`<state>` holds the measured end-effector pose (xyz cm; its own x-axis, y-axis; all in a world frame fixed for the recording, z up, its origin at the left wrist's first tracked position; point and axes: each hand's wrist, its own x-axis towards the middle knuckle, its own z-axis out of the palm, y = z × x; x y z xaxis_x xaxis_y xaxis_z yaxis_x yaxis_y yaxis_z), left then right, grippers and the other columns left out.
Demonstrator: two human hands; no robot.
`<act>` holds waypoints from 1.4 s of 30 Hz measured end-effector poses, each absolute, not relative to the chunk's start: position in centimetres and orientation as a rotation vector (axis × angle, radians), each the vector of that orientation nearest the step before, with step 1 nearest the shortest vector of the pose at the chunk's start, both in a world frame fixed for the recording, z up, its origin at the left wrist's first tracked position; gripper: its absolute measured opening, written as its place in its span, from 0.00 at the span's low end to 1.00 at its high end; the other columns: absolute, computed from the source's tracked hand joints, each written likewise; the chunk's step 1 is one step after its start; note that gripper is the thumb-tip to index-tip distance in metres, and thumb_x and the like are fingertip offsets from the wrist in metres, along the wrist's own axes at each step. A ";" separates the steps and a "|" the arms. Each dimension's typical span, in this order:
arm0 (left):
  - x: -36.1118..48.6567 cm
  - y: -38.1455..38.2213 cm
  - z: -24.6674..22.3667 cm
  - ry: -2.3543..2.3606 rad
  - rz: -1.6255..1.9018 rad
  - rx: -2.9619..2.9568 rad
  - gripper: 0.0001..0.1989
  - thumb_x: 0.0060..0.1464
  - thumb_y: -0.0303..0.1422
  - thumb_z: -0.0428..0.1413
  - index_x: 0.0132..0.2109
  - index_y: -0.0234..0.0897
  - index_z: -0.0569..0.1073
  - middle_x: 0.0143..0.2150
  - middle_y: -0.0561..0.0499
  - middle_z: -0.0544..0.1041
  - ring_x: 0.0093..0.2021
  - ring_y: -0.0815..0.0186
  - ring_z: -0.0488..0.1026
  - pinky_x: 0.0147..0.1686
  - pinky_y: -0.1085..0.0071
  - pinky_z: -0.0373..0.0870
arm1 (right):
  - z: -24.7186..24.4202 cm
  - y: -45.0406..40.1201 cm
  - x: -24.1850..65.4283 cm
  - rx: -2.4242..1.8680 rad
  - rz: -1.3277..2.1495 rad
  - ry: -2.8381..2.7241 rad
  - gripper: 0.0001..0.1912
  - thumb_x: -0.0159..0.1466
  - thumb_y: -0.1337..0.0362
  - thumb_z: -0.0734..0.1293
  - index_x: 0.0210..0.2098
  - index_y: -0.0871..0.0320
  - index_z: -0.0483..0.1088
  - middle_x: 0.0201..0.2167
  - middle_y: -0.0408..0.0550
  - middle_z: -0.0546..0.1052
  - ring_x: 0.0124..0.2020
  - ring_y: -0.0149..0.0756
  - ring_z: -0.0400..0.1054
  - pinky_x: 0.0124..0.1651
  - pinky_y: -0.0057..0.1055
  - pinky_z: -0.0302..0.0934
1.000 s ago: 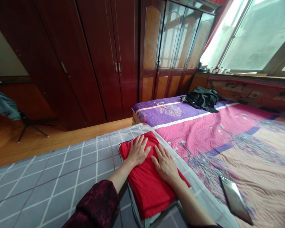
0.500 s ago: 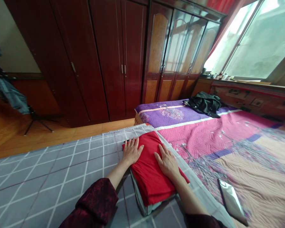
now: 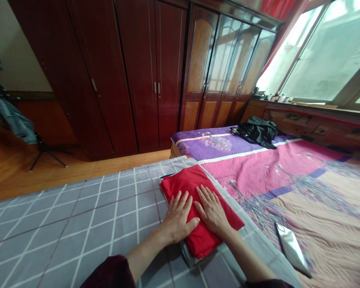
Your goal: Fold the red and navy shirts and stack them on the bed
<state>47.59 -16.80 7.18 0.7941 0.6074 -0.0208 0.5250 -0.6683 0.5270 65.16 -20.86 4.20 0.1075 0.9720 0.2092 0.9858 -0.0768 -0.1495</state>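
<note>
A folded red cloth [image 3: 180,179], probably a garment, lies on top of other folded cloth, whose grey-green edge [image 3: 189,260] shows underneath at the near side. My left hand [image 3: 180,220] rests flat on the left part of the red cloth, fingers spread and thumb pointing right. Beside it, my right hand [image 3: 211,212] lies flat on the right part, fingers stretched forward. Neither hand grips the fabric. The stack sits on a grey checked sheet [image 3: 87,216], close to its right edge.
To the right is a bed with a purple, pink and beige quilt [image 3: 237,168]. On it lie a phone [image 3: 292,248] and a heap of black clothing [image 3: 256,130]. Dark red wardrobes [image 3: 144,72] line the back. A tripod [image 3: 43,152] stands at the left.
My left hand has moved nearer and to the right across the red cloth, closer to my right hand. The stack appears slightly farther right. My right hand stays flat on it.
</note>
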 end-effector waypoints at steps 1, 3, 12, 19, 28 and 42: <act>47.6 -17.2 7.4 0.815 0.212 2.470 0.40 0.56 0.48 0.48 0.68 0.30 0.47 0.70 0.43 0.38 0.69 0.52 0.32 0.66 0.51 0.35 | 4.2 -20.8 65.2 -2.133 -0.084 -1.950 0.29 0.68 0.55 0.52 0.65 0.60 0.54 0.66 0.51 0.53 0.67 0.42 0.43 0.66 0.45 0.40; 47.3 -18.3 7.7 0.699 0.214 2.501 0.44 0.53 0.50 0.51 0.69 0.33 0.44 0.70 0.44 0.37 0.69 0.52 0.31 0.66 0.50 0.34 | 4.2 -21.0 65.2 -2.129 -0.099 -1.959 0.28 0.68 0.57 0.51 0.65 0.60 0.53 0.66 0.51 0.53 0.67 0.42 0.43 0.66 0.45 0.41; 46.2 -20.0 4.4 0.718 0.357 2.520 0.47 0.49 0.51 0.55 0.69 0.37 0.46 0.71 0.43 0.38 0.69 0.48 0.33 0.65 0.44 0.36 | 1.6 -26.7 68.9 -2.345 -0.192 -1.747 0.32 0.66 0.50 0.53 0.64 0.62 0.54 0.65 0.57 0.56 0.65 0.46 0.49 0.65 0.48 0.43; 46.5 -20.5 4.2 0.748 0.448 2.501 0.41 0.50 0.46 0.56 0.67 0.35 0.53 0.70 0.42 0.44 0.69 0.47 0.36 0.65 0.45 0.36 | 6.1 -22.3 65.1 -2.173 -0.135 -1.867 0.31 0.67 0.50 0.52 0.64 0.61 0.55 0.66 0.56 0.54 0.66 0.45 0.46 0.65 0.44 0.43; 46.0 -20.0 3.6 0.733 0.441 2.423 0.42 0.53 0.52 0.51 0.68 0.36 0.51 0.71 0.43 0.39 0.69 0.47 0.32 0.65 0.44 0.35 | 5.9 -10.9 65.2 -2.264 0.091 -1.814 0.32 0.68 0.47 0.52 0.65 0.59 0.52 0.66 0.53 0.54 0.67 0.44 0.43 0.65 0.44 0.38; 45.5 -19.2 4.2 0.666 0.506 2.449 0.37 0.54 0.49 0.52 0.66 0.36 0.55 0.70 0.42 0.47 0.69 0.47 0.38 0.64 0.43 0.41 | 3.9 -9.3 67.3 -2.397 0.015 -1.386 0.31 0.67 0.51 0.54 0.62 0.65 0.56 0.55 0.62 0.69 0.58 0.48 0.61 0.57 0.38 0.51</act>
<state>45.47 -19.20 4.20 0.8069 0.5533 0.2069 0.3478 -0.7281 0.5908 67.32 -9.32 3.87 0.5161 0.8388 0.1734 0.8349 -0.4475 -0.3205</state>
